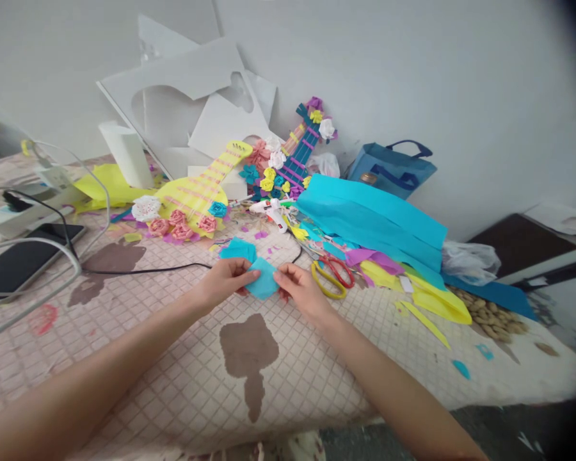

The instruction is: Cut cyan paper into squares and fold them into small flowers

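A small turquoise foam piece [264, 280] is held between both hands over the quilted pink cloth [182, 358]. My left hand [225, 279] pinches its left edge with the thumb on top. My right hand [301, 289] pinches its right edge, fingers curled. Another turquoise piece [237, 248] lies just behind the left hand. Yellow and red scissors [333, 276] rest right of my right hand.
A yellow foam guitar [199, 192] with paper roses and a blue one [300, 150] lie behind. A white glue gun [271, 210], stacked turquoise sheets [369, 221], yellow scraps [434, 301], a blue bag [391, 169], a phone [22, 259] and a black cable [139, 271] surround the hands.
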Available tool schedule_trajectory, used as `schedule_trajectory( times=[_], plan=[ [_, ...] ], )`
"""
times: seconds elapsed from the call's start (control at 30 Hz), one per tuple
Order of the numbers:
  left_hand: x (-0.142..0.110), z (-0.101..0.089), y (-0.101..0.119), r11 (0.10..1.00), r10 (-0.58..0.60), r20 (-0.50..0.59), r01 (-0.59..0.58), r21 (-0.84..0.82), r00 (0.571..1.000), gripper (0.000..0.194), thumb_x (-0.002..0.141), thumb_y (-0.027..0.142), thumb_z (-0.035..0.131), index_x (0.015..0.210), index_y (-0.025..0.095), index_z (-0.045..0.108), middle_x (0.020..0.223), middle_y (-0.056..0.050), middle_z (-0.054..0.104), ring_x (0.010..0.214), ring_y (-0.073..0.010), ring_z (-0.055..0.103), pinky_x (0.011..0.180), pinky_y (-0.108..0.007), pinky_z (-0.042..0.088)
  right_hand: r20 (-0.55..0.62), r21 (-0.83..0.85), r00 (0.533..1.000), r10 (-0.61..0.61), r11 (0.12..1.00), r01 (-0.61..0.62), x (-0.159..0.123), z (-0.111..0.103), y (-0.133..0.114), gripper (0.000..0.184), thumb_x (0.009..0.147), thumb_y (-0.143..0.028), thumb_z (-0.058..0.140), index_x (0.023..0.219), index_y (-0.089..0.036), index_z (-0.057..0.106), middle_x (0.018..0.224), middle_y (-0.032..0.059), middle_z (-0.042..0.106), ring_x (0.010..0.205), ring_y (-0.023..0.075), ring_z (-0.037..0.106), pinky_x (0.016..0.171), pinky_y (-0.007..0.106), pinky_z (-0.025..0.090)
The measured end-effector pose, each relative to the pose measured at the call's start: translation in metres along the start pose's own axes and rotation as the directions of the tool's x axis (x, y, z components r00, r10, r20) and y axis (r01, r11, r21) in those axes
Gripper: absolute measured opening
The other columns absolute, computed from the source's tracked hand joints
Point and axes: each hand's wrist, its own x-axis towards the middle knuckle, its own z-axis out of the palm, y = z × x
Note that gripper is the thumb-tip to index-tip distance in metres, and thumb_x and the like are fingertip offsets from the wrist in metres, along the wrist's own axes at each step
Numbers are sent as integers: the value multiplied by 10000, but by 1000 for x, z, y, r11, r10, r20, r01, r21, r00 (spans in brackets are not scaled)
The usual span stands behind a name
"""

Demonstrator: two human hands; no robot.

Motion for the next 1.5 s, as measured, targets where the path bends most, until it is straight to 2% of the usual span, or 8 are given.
schedule_trajectory(
  times=[0.17,0.33,0.6,0.8,1.0,1.17,1.3,1.5],
  plan=[
    [0,-1,-1,998,-5,-1,5,-61,1000,308,693,406,730,644,144,576,574,15,567,532,-87,521,496,-180,439,56,69,998,37,997,-41,0,1,1,342,701,-471,700,763,-182,529,573,-57,514,475,70,445,440,207,353],
    [-5,10,-3,891,-150,81,170,-421,985,326,682,395,755,870,151,647,824,-33,662,687,-116,603,619,-226,502,-43,113,999,4,994,1,0,6,3,299,683,-402,718,724,-184,518,534,-72,502,440,63,427,434,208,347],
    [-2,16,-11,947,-29,-131,-14,-320,991,273,652,294,793,808,126,643,732,-35,669,661,-136,608,637,-248,495,-50,67,998,-43,997,46,-1,5,0,276,725,-420,683,740,-177,554,597,-29,612,434,70,486,415,206,399],
    [-3,27,-8,725,-12,115,88,-683,993,232,820,339,630,887,123,680,804,-78,689,652,-163,622,668,-302,520,5,125,1000,-23,992,23,-1,10,5,289,721,-438,688,735,-182,555,623,-15,647,460,87,561,440,208,452],
    [-2,23,-1,644,-153,16,112,-757,988,203,906,198,505,959,90,669,1056,-134,697,949,-213,663,876,-323,524,-62,-145,989,-131,982,121,-3,-5,-8,278,801,-463,583,774,-187,564,631,1,646,465,101,554,452,223,444],
    [-1,14,0,675,-189,2,131,-726,982,227,904,194,512,1045,73,643,1116,-168,678,972,-257,672,864,-355,548,-256,-733,881,-398,674,91,-5,-70,-27,210,832,-390,533,773,-192,572,638,9,612,563,141,567,569,273,438],
    [-1,11,-1,703,-172,8,128,-700,985,221,834,163,615,1041,95,651,1123,-151,682,1019,-259,656,878,-330,549,-176,-920,955,-240,385,-73,-8,-114,-25,208,710,-356,668,808,-201,569,829,29,616,744,179,578,629,282,407],
    [-1,7,-3,749,-135,34,125,-651,990,328,711,-29,613,1009,101,659,1060,-120,712,1074,-237,632,986,-301,479,-252,-928,963,-96,305,-212,-5,-126,-9,300,685,-397,697,855,-209,535,783,3,590,665,156,546,535,253,314]
  ],
)
